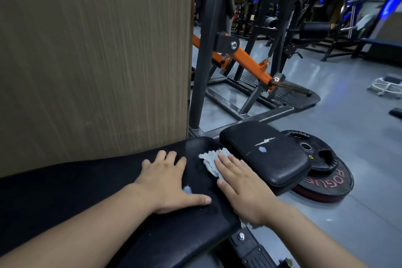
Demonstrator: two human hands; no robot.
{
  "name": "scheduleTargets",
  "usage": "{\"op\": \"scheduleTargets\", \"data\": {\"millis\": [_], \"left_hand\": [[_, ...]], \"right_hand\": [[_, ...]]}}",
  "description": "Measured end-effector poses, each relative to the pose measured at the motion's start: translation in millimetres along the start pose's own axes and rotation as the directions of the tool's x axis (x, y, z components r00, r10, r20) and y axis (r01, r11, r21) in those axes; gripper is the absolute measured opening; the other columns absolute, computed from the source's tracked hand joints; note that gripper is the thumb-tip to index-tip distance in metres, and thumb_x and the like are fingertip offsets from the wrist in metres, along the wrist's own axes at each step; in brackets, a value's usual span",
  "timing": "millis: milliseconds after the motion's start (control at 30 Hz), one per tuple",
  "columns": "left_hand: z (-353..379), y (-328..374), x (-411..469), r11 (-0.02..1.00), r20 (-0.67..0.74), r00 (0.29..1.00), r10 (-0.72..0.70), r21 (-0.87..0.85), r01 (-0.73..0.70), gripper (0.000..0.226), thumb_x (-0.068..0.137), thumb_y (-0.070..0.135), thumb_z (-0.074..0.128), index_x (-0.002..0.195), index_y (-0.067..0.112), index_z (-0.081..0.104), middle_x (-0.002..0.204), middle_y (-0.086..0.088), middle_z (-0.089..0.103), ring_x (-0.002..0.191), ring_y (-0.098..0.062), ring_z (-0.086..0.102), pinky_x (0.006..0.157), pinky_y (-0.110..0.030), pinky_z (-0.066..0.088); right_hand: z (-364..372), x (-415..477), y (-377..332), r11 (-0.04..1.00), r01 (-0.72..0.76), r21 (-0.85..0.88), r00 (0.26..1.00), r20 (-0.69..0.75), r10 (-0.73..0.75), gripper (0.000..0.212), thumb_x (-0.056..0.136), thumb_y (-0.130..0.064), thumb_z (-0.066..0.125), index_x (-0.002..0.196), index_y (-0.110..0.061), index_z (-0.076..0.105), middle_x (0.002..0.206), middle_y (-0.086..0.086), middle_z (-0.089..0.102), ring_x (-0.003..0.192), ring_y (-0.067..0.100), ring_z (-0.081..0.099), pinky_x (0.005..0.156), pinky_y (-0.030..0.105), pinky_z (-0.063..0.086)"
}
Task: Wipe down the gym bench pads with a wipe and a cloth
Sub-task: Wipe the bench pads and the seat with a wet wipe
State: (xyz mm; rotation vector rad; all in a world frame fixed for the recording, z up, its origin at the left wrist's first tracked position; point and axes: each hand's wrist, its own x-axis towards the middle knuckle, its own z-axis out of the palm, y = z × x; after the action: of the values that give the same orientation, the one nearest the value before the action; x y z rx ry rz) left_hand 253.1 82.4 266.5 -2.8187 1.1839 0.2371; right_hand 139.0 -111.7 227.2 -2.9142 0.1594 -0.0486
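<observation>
Black pad was mid-wipe: right hand pressed flat on cloth, left hand spread beside it; next, likely push cloth forward.

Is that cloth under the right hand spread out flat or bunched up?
Bunched up. The cloth shows wavy folds past the fingertips of the right hand, which presses it onto the bench pad.

One camera sits on the person's head, looking forward and down, close over the left hand and right hand.
</observation>
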Motion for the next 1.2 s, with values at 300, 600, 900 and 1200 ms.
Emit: {"op": "scheduleTargets", "data": {"millis": [300, 600, 900, 1200], "left_hand": [[-5, 45, 12, 0.998, -0.096, 0.994, 0.044, -0.049, -0.049, 0.118, 0.062, 0.096, 0.011, 0.15, 0.021, 0.032, 0.16, -0.007, 0.02, 0.149, -0.024, 0.009, 0.118, -0.063, 0.006], [-16, 76, 44, 0.994, -0.035, 0.997, 0.073, -0.082, -0.076, 0.112, 0.071, 0.095, 0.026, 0.152, 0.017, 0.029, 0.161, -0.01, 0.021, 0.15, -0.031, 0.012, 0.116, -0.068, 0.006], [-11, 73, 63, 1.0, 0.11, 0.994, 0.005, -0.005, -0.004, 0.139, 0.051, 0.105, 0.033, 0.159, 0.022, 0.007, 0.167, -0.01, 0.005, 0.151, -0.035, 0.007, 0.117, -0.066, 0.01], [-16, 76, 61, 0.999, 0.164, 0.986, -0.025, 0.03, 0.02, 0.134, 0.056, 0.104, 0.031, 0.159, 0.025, 0.002, 0.167, -0.008, -0.001, 0.152, -0.035, 0.002, 0.117, -0.067, 0.005]], "right_hand": [[1, -32, 21, 0.882, -0.044, 0.469, 0.886, -0.389, 0.251, 0.03, 0.104, -0.024, 0.041, 0.116, -0.025, 0.069, 0.11, -0.024, 0.068, 0.106, -0.017, 0.055, 0.095, 0.012, 0.04], [-115, -5, 44, 0.668, -0.092, 0.739, 0.632, -0.475, 0.613, 0.043, 0.105, -0.035, 0.033, 0.084, -0.023, 0.068, 0.076, -0.002, 0.068, 0.068, 0.012, 0.062, 0.062, 0.02, 0.047], [-33, 0, 110, 0.992, -0.118, -0.04, 0.991, -0.065, 0.115, 0.05, 0.106, -0.03, 0.034, 0.152, -0.012, 0.032, 0.162, 0.002, 0.023, 0.151, 0.012, 0.012, 0.12, 0.021, 0.003], [-75, -14, 88, 0.951, -0.286, 0.115, 0.957, 0.089, 0.277, 0.039, 0.105, -0.036, 0.038, 0.115, -0.017, 0.071, 0.135, -0.015, 0.059, 0.128, 0.008, 0.051, 0.106, 0.021, 0.033]]}}
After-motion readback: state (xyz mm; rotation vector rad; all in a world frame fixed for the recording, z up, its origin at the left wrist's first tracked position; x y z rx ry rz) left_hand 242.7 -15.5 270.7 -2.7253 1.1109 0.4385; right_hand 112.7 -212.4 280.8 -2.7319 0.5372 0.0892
